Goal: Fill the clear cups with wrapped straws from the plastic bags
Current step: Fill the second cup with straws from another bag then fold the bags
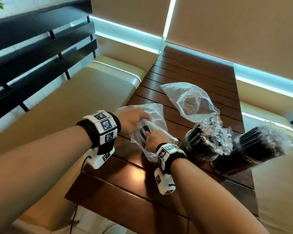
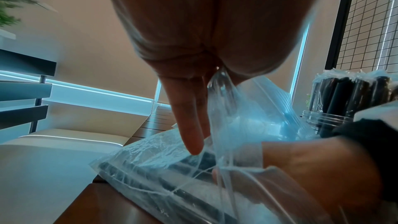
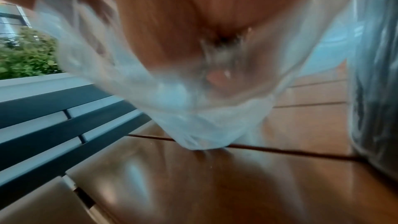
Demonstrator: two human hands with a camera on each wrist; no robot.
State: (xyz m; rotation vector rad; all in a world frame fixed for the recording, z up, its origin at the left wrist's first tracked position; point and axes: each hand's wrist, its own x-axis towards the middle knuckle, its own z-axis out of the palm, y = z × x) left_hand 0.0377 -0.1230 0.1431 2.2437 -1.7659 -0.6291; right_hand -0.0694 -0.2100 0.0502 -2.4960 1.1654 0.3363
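On the wooden table [image 1: 189,73] lies a clear plastic bag [image 1: 157,130] with black wrapped straws [image 1: 145,132] inside. My left hand [image 1: 139,119] pinches the bag's rim and holds it up; in the left wrist view the plastic [image 2: 221,83] is caught between thumb and fingers while two fingers [image 2: 189,125] point down. My right hand [image 1: 153,137] reaches into the bag's mouth and grips the bundle of straws. The right wrist view is blurred, with bag film [image 3: 193,108] over the fingers. Two clear cups [image 1: 201,147] [image 1: 250,152] packed with black straws stand to the right.
An empty, crumpled plastic bag [image 1: 191,102] lies further back on the table. Beige cushioned benches [image 1: 91,92] flank the table on both sides. A dark slatted railing [image 1: 41,48] runs at the left. The nearer cup [image 2: 344,94] stands close to my right wrist.
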